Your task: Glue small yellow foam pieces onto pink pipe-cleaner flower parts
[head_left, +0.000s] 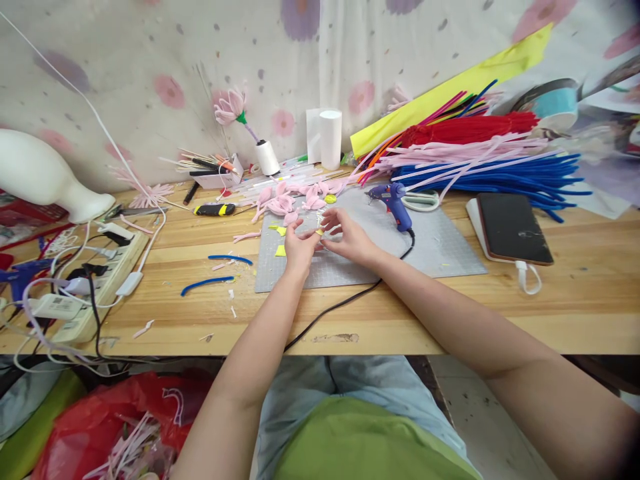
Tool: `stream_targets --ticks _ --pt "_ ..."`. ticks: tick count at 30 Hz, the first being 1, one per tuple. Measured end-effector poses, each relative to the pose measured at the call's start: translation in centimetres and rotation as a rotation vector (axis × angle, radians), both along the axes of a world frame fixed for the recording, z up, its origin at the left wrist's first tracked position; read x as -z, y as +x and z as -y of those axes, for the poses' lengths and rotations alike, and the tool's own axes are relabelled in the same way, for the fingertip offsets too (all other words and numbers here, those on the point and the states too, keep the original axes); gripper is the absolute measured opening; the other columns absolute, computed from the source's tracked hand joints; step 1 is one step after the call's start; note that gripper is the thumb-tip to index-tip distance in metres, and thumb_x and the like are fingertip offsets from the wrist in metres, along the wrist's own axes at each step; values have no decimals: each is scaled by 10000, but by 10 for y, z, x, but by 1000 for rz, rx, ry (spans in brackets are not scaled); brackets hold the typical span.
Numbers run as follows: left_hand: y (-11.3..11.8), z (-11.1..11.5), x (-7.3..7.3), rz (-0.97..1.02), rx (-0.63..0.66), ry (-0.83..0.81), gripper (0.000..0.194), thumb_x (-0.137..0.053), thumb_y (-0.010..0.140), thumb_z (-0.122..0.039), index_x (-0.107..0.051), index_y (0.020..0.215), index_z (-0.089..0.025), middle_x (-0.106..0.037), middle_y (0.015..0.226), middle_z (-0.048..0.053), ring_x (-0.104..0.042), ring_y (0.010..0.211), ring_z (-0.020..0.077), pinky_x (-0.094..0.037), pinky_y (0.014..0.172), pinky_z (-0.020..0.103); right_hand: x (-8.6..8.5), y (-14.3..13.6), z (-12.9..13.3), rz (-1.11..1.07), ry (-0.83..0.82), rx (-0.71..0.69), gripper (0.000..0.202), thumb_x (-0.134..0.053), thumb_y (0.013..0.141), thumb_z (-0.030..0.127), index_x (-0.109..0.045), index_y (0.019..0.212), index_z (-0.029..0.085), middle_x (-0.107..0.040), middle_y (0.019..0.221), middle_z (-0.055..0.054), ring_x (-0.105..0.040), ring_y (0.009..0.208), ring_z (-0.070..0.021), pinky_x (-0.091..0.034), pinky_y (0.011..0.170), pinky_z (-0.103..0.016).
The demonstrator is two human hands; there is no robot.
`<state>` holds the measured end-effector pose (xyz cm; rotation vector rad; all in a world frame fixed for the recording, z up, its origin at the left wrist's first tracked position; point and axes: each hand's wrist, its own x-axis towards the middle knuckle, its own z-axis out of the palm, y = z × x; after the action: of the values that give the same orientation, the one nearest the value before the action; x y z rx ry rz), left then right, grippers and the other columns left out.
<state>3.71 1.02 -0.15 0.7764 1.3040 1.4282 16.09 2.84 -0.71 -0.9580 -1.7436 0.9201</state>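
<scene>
Over the grey cutting mat (pixel 440 250), my left hand (pixel 299 251) and my right hand (pixel 349 239) meet at the fingertips. A small yellow piece (pixel 320 231) shows between them, pinched by my left fingers. The fingers of my right hand are curved around it, and what they grip is too small to make out. Yellow scraps (pixel 281 251) lie just left of my left hand. Pink fuzzy petals (pixel 280 201) are heaped behind the hands. A blue glue gun (pixel 393 203) rests on the mat to the right.
Scissors (pixel 421 201) and a black notebook (pixel 517 228) lie to the right, before bundles of blue stems (pixel 495 175) and red stems (pixel 473 128). At left are a power strip (pixel 107 283), a utility knife (pixel 215 209) and two blue stem pieces (pixel 207 285). A black cord (pixel 333 308) crosses the front.
</scene>
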Motion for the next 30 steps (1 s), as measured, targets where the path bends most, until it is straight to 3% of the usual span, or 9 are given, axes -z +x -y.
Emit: stream_targets --ticks 4,11,15,21,26,30 --pt "-1 -1 1 3 -8 3 571 -702 609 -127 -456 1120 -193 -633 737 2 -630 665 144 -526 613 280 2 -2 2 59 108 35 401 -624 674 214 -482 1048 245 -612 932 -27 -583 877 -181 -475 823 -364" --pt "-1 0 -1 8 -3 -7 555 -692 606 -117 -451 1101 -183 -621 729 -5 -614 625 128 -520 580 261 0 -2 6 64 115 36 400 -586 699 193 -462 1076 242 -622 1013 -40 -613 894 -182 -481 834 -370" --pt "-1 0 -2 -5 -11 -25 589 -715 589 -133 -455 1115 -185 -632 751 9 -634 677 148 -524 607 271 0 -3 7 49 102 86 388 -569 683 165 -476 1051 246 -633 934 -20 -605 879 -179 -470 864 -375" --pt "-1 1 -4 -27 16 -16 579 -715 593 -148 -471 1117 -184 -654 790 38 -656 778 182 -522 594 261 3 -3 -2 -139 -84 170 293 -619 657 231 -482 916 247 -616 785 13 -588 723 -156 -478 768 -348" --pt "-3 4 -9 -4 62 -24 554 -712 591 -172 -477 1093 -183 -662 779 35 -652 740 170 -508 563 245 4 1 -12 -314 -311 145 356 -676 575 257 -463 859 229 -577 689 44 -558 643 -125 -471 683 -305" --pt "-5 2 -9 55 78 -17 427 -641 647 -192 -467 1036 -173 -676 787 53 -635 708 152 -501 546 238 2 5 -12 -400 -423 110 388 -699 536 242 -473 852 223 -561 671 58 -553 620 -105 -470 656 -282"
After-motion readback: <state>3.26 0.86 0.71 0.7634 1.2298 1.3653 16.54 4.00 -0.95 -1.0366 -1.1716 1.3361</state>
